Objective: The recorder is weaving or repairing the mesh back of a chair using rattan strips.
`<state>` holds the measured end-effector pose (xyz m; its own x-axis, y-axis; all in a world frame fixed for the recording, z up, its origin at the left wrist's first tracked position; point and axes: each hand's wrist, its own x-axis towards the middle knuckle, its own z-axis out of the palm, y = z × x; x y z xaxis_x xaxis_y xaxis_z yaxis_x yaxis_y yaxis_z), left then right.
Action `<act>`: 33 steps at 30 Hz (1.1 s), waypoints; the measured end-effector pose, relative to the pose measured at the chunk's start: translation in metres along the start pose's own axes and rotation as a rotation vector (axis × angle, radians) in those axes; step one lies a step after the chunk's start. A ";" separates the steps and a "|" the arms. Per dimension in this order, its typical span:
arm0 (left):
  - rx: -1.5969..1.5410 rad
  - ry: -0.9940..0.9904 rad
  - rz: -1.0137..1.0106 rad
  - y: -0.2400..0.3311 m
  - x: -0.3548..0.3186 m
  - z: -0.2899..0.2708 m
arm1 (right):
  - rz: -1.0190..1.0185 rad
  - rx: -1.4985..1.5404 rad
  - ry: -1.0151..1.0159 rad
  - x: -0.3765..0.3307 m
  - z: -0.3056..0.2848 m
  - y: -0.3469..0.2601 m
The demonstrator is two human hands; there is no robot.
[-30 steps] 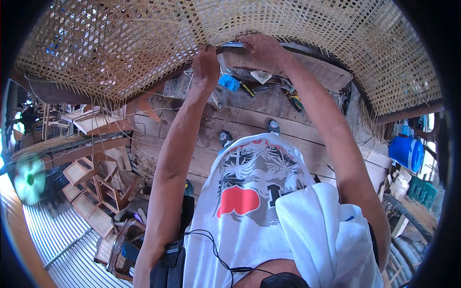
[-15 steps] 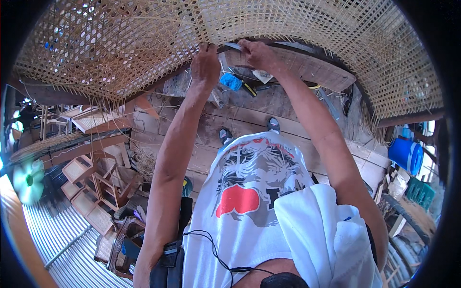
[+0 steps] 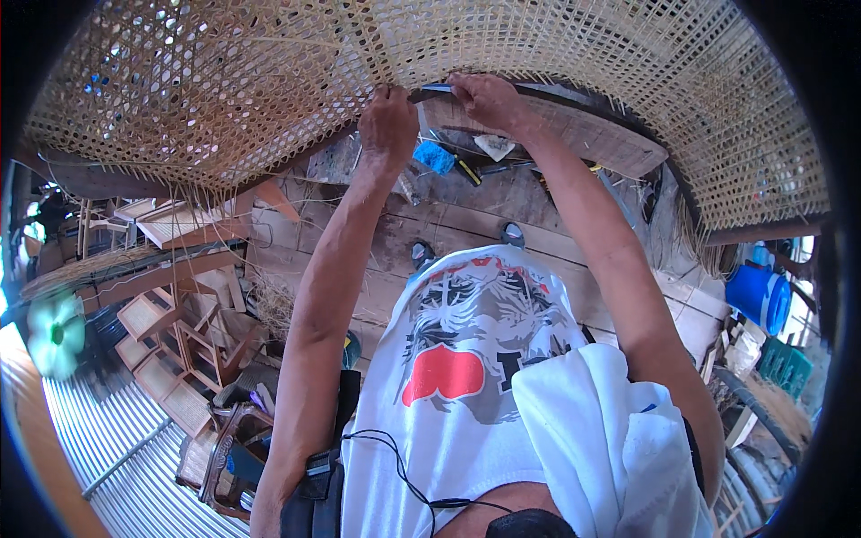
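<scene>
The fingers of the left hand [image 3: 388,125] are curled up close at the edge of the big woven cane sheet [image 3: 269,99]. The tips are tucked away, so I can't tell what they pinch. The fingers of the right hand [image 3: 486,100] are bent at the same edge, nearby. A shiny pale strip [image 3: 437,88] pokes out beside them, between the two hands; I can't tell if they hold it. The cane sheet spreads above both hands, along a dark curved frame [image 3: 628,115], and its top is cut off. Below the hands lie a blue lump [image 3: 434,159], a tool with a yellow and black handle [image 3: 467,173] and a whitish lump [image 3: 494,146]. The right arm hides part of more tools. Far left, a green fan [image 3: 56,334] is blurry. The shirt [image 3: 475,314] hides the legs, but the shoe tips show.
</scene>
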<state>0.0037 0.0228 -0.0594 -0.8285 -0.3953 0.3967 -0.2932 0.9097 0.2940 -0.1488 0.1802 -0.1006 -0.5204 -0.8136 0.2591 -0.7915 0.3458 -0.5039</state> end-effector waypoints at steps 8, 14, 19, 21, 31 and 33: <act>0.043 -0.045 -0.025 0.004 0.001 0.000 | 0.046 -0.035 -0.080 0.001 -0.004 -0.006; 0.065 -0.026 0.035 0.004 0.002 0.007 | 0.062 -0.047 -0.060 -0.002 -0.005 -0.009; 0.171 -0.020 0.029 0.007 -0.003 0.014 | 0.012 -0.123 0.084 -0.001 0.011 -0.008; 0.206 0.018 0.062 0.008 -0.003 0.018 | 0.009 -0.108 0.132 -0.001 0.015 -0.011; 0.225 0.134 0.110 0.009 0.000 0.020 | 0.388 0.066 -0.040 0.010 -0.005 -0.060; 0.269 0.133 0.211 0.004 0.002 0.011 | 0.436 0.083 -0.016 0.008 -0.006 -0.070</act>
<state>-0.0044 0.0270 -0.0665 -0.8202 -0.1925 0.5387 -0.2524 0.9668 -0.0387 -0.0998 0.1520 -0.0583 -0.7945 -0.6073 -0.0051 -0.4700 0.6202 -0.6281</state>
